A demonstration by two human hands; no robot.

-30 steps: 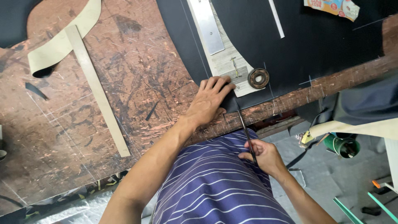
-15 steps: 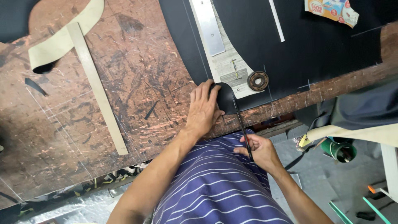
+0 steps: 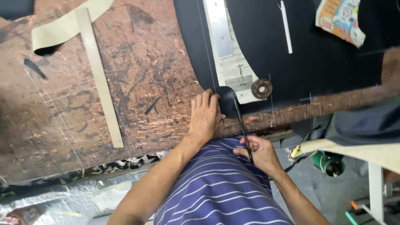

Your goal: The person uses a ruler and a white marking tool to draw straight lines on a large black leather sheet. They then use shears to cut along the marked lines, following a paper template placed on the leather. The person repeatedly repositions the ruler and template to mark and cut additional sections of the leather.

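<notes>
Looking down from head height at a scarred brown wooden worktable (image 3: 125,83). We see a big sheet of black fabric (image 3: 325,71) spread over the far right of it, w/ its near edge running along the table's near edge.

Left hand (image 3: 204,116) lies flat, fingers spread and pressed down on the tabletop, fingertips touching a small curled-up flap of the fabric right at the cut corner. Right hand (image 3: 258,152) sits off the table's near edge, over a striped purple shirt (image 3: 216,187), closed around the handles of dark scissors (image 3: 241,125); the blades point away from us into the fabric beside the flap.

We judge the fabric thin, soft and light (it lifts and curls where cut), so it likely slides and wants pinning flat close to the blades, approx. where the left hand is.

Resting on the fabric: a pale paper pattern piece (image 3: 237,75), a metal ruler (image 3: 218,29), a rusty round weight (image 3: 262,88). Far left, a beige strip (image 3: 100,79) lies on bare wood.
</notes>
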